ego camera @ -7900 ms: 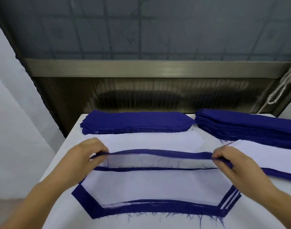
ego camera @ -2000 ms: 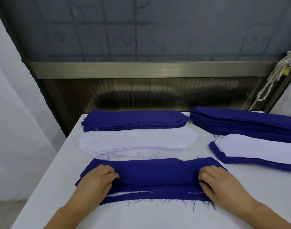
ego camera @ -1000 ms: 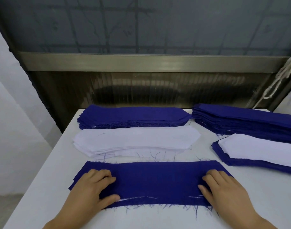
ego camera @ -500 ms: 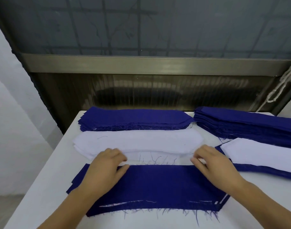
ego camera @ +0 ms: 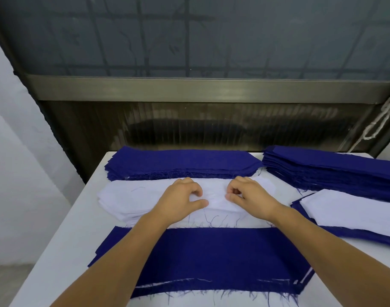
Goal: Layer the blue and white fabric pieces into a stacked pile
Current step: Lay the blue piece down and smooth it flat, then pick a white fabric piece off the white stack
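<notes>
Head view: both hands have left the blue piece (ego camera: 211, 258), now lying flat nearest the person, and reached to the white stack (ego camera: 132, 198) just beyond it, so a white layer likely comes next. Left hand (ego camera: 180, 200) and right hand (ego camera: 249, 198) curl side by side, each grip pinching the top white sheet mid-stack.

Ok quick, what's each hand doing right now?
Left hand: fingers curled, pinching the top piece of the white fabric stack.
Right hand: pinching the same piece.
</notes>
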The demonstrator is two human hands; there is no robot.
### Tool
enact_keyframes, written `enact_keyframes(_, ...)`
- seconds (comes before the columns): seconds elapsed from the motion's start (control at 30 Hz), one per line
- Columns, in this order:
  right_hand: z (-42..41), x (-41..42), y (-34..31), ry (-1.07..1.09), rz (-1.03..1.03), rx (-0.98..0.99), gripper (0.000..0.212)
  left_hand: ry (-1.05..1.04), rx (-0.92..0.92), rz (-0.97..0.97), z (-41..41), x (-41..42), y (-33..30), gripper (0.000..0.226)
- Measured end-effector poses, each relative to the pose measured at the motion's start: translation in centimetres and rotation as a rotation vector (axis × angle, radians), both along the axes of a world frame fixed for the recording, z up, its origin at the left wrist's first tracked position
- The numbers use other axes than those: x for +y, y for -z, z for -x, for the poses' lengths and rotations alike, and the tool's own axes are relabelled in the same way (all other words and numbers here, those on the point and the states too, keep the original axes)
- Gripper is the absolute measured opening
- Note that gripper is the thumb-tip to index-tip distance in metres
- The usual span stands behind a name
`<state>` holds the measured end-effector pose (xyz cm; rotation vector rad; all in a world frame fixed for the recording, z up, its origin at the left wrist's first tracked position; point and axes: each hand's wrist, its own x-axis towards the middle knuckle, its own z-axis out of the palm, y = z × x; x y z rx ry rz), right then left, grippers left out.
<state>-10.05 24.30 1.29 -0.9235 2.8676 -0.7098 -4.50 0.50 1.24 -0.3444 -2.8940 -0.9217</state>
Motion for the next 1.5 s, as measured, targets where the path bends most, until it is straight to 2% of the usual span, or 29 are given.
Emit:
enact_keyframes(0.2,0.5,-0.3,-0.9,0.05,0.074,-0.185,0.023,-0.011,0.017,0.054,0.4,0.3,-0.2,0.026)
enact_keyframes(0.37,0.7,-0.5,-0.9,0.098,0.092,-0.231,0.033,-0.018,0.064,0.184,0.6,0.7,-0.6,0.022)
enact_keyframes(0.47,0.9,-0.4,-0.9,0.115,0.097,-0.25,0.035,-0.038,0.094,0.229,0.6,0.6,-0.8,0.032)
enact_keyframes(0.67,1.4,-0.5,-1.2,0.132,0.128,-0.286,0.033,-0.101,0.021,0.305,1.2,2.2,-1.2,0.047)
enact_keyframes(0.73,1.5,-0.5,-1.3,0.132,0.114,-0.285,0.035,-0.112,0.012,0.291,1.6,2.9,-1.3,0.043)
enact_keyframes(0.9,1.0,-0.6,-1.2,0.103,0.062,-0.185,0.03,-0.095,-0.055,0.119,1.8,3.4,-0.9,0.022)
enact_keyframes(1.03,0.9,-0.5,-0.9,0.087,0.015,-0.086,0.03,-0.087,-0.147,0.035,1.7,3.5,-1.6,0.033)
enact_keyframes(1.13,0.8,-0.6,-0.7,0.056,-0.058,0.028,0.025,-0.104,-0.224,0.003,1.9,3.6,-2.0,0.027)
enact_keyframes(1.2,0.6,-0.6,-0.5,0.035,-0.104,0.123,0.021,-0.122,-0.258,-0.022,2.0,3.9,-2.2,0.03)
enact_keyframes(1.37,0.3,-0.8,-0.4,0.008,-0.125,0.297,0.021,-0.192,-0.26,0.092,2.2,5.0,-2.6,0.024)
enact_keyframes(1.5,0.0,-0.7,-0.6,-0.001,-0.088,0.242,0.025,-0.232,-0.193,0.173,2.1,5.5,-2.2,0.031)
